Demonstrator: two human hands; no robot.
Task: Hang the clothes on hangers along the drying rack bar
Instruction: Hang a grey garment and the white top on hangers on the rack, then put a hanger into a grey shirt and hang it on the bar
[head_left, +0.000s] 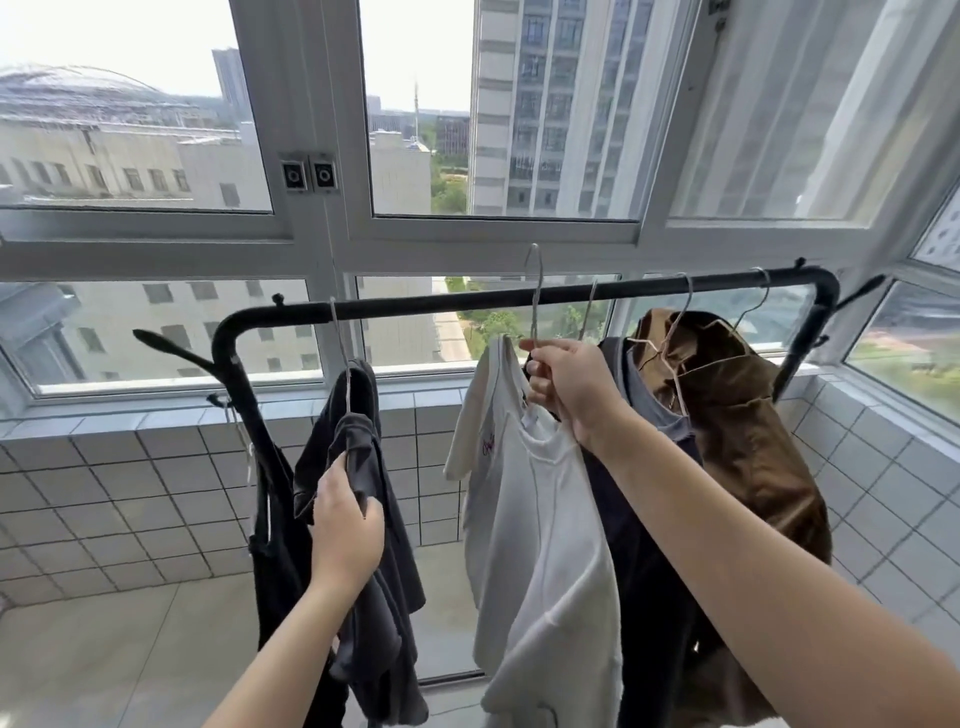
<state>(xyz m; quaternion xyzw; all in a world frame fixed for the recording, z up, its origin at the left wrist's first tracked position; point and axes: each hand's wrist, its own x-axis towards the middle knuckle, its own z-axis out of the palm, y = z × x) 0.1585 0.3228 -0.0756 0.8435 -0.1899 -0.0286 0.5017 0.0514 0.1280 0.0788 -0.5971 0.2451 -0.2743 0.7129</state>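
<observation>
A black drying rack bar (447, 302) runs across in front of the window. My right hand (569, 387) grips the neck of a wire hanger (535, 291) that carries a white T-shirt (540, 519); its hook rises above the bar and is not on it. My left hand (345, 525) pinches a dark grey garment (374, 525) that hangs from a wire hanger hooked on the bar at the left. To the right hang a dark navy garment (639, 519) and a brown garment (743, 426), each on its own hanger.
A black strappy top (275, 545) hangs off the rack's left post. A low white-tiled wall (104, 509) runs below the windows and around the right corner. Window frames stand close behind the bar. Light floor tiles lie below.
</observation>
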